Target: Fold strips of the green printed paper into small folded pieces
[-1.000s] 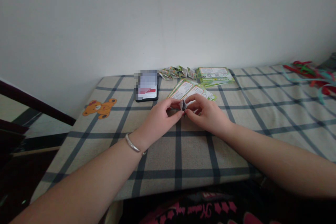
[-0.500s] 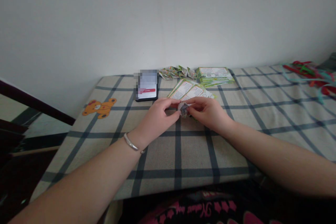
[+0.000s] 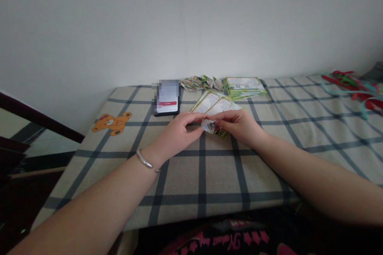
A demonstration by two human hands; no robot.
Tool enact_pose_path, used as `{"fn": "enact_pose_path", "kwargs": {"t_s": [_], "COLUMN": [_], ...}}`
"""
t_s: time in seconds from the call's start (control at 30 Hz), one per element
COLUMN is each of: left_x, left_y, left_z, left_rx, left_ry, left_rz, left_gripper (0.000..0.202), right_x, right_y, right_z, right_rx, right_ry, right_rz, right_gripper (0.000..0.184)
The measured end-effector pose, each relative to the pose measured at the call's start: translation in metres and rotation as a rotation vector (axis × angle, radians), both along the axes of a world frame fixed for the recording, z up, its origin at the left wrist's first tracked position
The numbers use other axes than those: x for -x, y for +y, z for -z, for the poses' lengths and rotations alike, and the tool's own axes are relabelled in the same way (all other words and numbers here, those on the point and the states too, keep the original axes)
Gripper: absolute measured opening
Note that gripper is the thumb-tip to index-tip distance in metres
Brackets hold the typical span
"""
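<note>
Between my two hands is a small folded paper card (image 3: 208,126), printed white and green. The thumb and fingers of my left hand (image 3: 183,132) pinch its left side. My right hand (image 3: 241,128) grips the right side, fingers bent over it, and a green-printed part shows below them. Just beyond the hands, several flat printed cards (image 3: 220,104) lie fanned out on the checked cloth. Behind these stands a row of folded paper pieces (image 3: 199,83) with similar green and white print. A stack of printed cards (image 3: 245,84) lies at the back right.
A phone (image 3: 168,103) with a lit screen lies beyond my left hand. An orange bear picture (image 3: 112,123) is on the checked tablecloth (image 3: 179,187) at left. Red, green and pale blue ribbons (image 3: 348,81) lie far right. A white wall (image 3: 191,20) rises behind the table.
The folded paper has turned in my fingers; it looks flatter and shows more print, with a green part visible below the right fingers. Both hands stay in nearly the same place.
</note>
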State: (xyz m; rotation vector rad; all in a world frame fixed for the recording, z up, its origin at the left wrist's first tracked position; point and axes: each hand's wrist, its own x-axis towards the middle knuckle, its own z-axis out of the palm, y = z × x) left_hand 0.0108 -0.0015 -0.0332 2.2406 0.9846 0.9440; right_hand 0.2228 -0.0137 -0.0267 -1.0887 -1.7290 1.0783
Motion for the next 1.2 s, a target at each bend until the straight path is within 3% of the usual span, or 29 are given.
{"fn": "enact_pose_path", "kwargs": {"t_s": [0.2, 0.37, 0.57, 0.8, 0.93, 1.07, 1.2], "left_x": [0.001, 0.001, 0.001, 0.001, 0.001, 0.0, -0.001], "left_y": [0.0, -0.006, -0.011, -0.01, -0.006, -0.003, -0.003], "left_z": [0.0, -0.006, -0.016, -0.013, -0.008, -0.004, -0.002], "left_rx": [-0.025, -0.167, -0.281, -0.242, -0.126, 0.005, 0.056], "left_ry": [0.035, 0.06, 0.129, 0.1, -0.01, -0.144, -0.185], "left_rz": [0.018, 0.044, 0.121, 0.063, -0.006, 0.012, 0.036], "left_gripper": [0.03, 0.044, 0.041, 0.037, 0.037, 0.037, 0.036], "right_x": [0.001, 0.003, 0.005, 0.007, 0.006, 0.003, 0.0], "right_y": [-0.001, -0.002, -0.004, -0.003, -0.006, -0.009, -0.009], "right_z": [-0.002, -0.004, -0.006, -0.004, -0.001, -0.001, -0.004], "right_rx": [0.041, 0.047, 0.044, 0.099, -0.064, -0.29, -0.358], "right_ry": [-0.024, -0.006, -0.012, 0.044, -0.005, -0.221, -0.323], "right_rz": [0.018, 0.06, 0.068, 0.049, 0.032, 0.085, 0.067], "right_gripper": [0.024, 0.021, 0.017, 0.014, 0.009, 0.017, 0.016]}}
